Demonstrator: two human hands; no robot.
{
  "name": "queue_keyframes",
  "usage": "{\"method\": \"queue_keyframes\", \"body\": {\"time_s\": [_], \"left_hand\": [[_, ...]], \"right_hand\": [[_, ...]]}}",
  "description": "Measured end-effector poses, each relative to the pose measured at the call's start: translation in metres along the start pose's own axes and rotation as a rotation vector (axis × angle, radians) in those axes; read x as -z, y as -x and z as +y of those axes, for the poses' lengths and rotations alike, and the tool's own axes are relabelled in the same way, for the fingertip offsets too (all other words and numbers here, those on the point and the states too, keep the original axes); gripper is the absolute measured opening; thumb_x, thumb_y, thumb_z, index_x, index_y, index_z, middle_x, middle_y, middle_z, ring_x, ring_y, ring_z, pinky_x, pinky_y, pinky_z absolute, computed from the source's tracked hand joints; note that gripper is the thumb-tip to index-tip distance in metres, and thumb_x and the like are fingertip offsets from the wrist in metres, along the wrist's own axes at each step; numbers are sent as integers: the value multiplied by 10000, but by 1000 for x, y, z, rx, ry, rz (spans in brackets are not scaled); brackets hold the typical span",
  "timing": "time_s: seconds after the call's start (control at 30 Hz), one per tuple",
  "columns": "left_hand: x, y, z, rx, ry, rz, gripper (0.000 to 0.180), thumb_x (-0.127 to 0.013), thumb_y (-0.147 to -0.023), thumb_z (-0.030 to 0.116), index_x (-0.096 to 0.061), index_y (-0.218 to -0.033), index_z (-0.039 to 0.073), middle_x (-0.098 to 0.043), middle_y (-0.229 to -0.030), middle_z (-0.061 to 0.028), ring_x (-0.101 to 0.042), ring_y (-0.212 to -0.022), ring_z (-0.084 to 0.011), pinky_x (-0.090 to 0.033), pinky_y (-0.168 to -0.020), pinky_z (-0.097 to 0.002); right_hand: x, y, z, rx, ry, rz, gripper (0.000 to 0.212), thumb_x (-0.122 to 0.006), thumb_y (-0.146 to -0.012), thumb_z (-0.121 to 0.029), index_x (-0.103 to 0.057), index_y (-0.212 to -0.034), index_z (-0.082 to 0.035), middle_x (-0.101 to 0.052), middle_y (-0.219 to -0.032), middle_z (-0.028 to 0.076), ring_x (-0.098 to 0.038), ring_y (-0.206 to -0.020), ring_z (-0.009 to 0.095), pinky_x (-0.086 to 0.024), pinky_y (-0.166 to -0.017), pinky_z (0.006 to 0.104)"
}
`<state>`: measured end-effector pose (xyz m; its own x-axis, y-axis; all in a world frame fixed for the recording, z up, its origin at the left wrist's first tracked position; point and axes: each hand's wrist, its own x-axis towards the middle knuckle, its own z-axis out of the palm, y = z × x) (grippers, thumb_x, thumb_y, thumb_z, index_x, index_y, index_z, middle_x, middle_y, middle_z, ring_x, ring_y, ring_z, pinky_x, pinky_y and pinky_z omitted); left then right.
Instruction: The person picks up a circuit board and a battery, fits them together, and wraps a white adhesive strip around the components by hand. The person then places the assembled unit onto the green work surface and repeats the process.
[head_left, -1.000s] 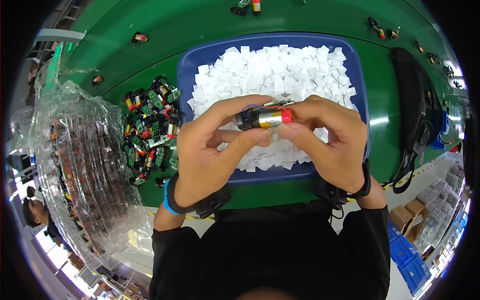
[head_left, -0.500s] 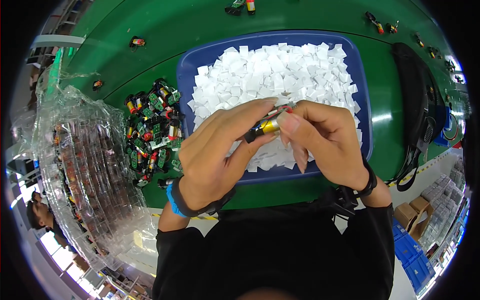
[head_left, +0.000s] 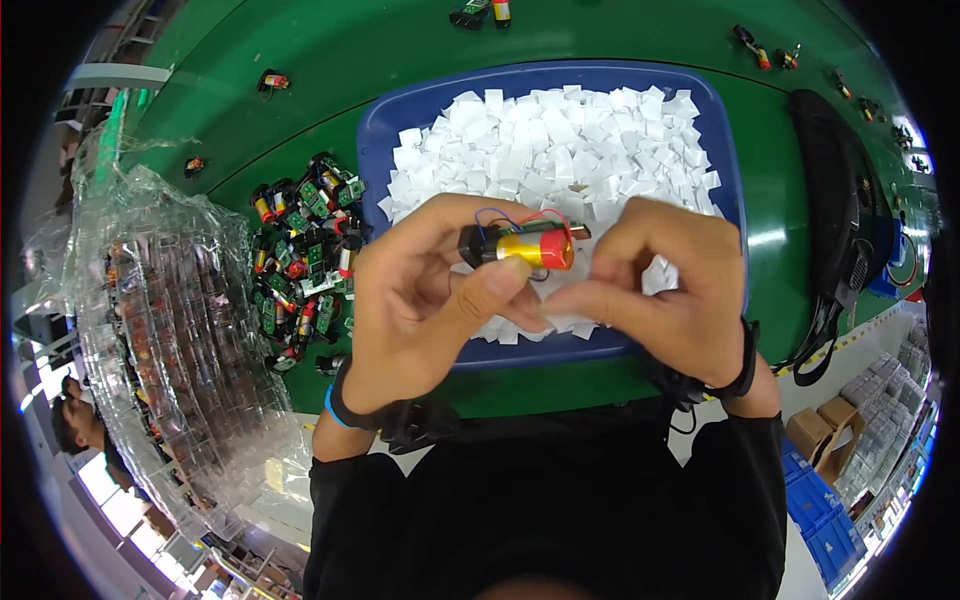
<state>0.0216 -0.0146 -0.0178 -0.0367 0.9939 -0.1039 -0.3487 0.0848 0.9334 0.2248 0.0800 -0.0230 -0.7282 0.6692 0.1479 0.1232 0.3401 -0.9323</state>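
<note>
In my left hand [head_left: 415, 300] is a small battery assembly [head_left: 535, 250]: a yellow cylinder with a red end, a black end piece and thin red and blue wires. My thumb presses its near side, and a bit of circuit board shows behind it. My right hand [head_left: 690, 290] is closed just to the right, apart from the battery. Its thumb and forefinger are drawn together and slightly blurred, so anything between them cannot be made out. Both hands are over a blue tray [head_left: 735, 190] heaped with small white squares [head_left: 560, 140] that look like paper or thin pads.
Left of the tray lies a pile of similar battery assemblies [head_left: 310, 255] with green boards. Beyond it stand stacked clear plastic trays [head_left: 190, 350] in film. A black bag [head_left: 840, 190] lies to the right. More assemblies are scattered across the green table [head_left: 400, 45].
My right hand has let go of the battery assembly and drawn back to the right. My left hand has turned, so the yellow and red cylinder now lies nearly level and in plain view.
</note>
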Motion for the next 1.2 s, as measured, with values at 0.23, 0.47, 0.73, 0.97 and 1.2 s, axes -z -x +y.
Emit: {"method": "queue_keyframes", "body": {"time_s": [0.23,0.47,0.73,0.97,1.2], "left_hand": [[3,2,0,73,15,-68,262,-609,-974,34,-567,-1195,-99,-672,-1108,-206,-701,-781,-191,-625,-683,-320],[1,1,-3,122,25,-53,232,-596,-983,37,-574,-1175,-92,-661,-1095,-190,-704,-778,-194,-628,-669,-324],[7,-7,4,309,101,-134,263,-527,-1034,110,-507,-1240,-54,-660,-1061,-177,-725,-830,-249,-635,-661,-345],[5,-7,-2,253,122,-126,272,-490,-1059,168,-413,-1244,-14,-659,-1047,-197,-735,-840,-292,-636,-644,-364],[0,-2,3,240,59,-107,234,-483,-1060,155,-401,-1205,-10,-666,-1001,-202,-736,-749,-285,-630,-625,-345]], "right_hand": [[-5,-8,-8,230,214,97,362,-882,-686,-38,-729,-1013,-9,-662,-810,69,-618,-657,121,-451,-539,223],[-12,-6,7,426,264,189,381,-855,-704,-39,-723,-1058,10,-672,-829,85,-632,-681,163,-488,-558,249],[-2,-12,-5,282,206,218,354,-856,-708,-21,-727,-1037,5,-654,-859,81,-605,-663,136,-466,-537,240],[-9,-3,0,389,275,214,295,-854,-719,-4,-736,-988,-22,-621,-837,54,-547,-610,92,-400,-488,210],[-16,-3,5,328,248,207,259,-836,-745,4,-727,-979,-22,-617,-845,47,-532,-591,83,-378,-473,197]]}}
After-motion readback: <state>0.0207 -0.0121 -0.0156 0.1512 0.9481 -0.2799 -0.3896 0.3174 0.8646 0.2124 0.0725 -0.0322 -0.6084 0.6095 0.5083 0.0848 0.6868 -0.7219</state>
